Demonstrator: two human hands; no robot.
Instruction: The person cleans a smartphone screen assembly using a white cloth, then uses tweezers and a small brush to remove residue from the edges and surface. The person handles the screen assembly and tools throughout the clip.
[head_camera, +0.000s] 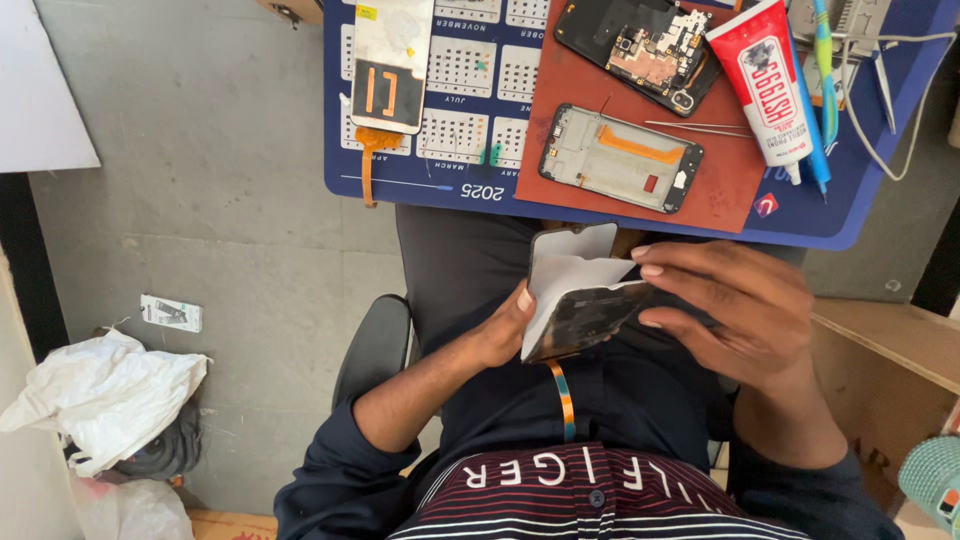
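Both my hands are on the phone screen panel, held over my lap just below the near edge of the blue mat. My left hand grips its left edge, thumb pressed on the white protective film that's partly lifted off the glass. My right hand has fingers curled over the right side, fingertips pinching the panel and film edge. An orange flex cable hangs from the panel's bottom.

No real containers here. The red work pad on the mat acts as a tray: it carries a phone mid-frame, an opened phone with exposed board, and thin tweezers. The red-and-white glue tube lies across the pad's right edge, next to a blue pen-like tool. Another display panel with an orange flex sits on the mat's left part.

Room: the mat's near edge is just above my hands, close. Open grey floor to my left, white plastic bag well away. Wooden box near my right elbow.
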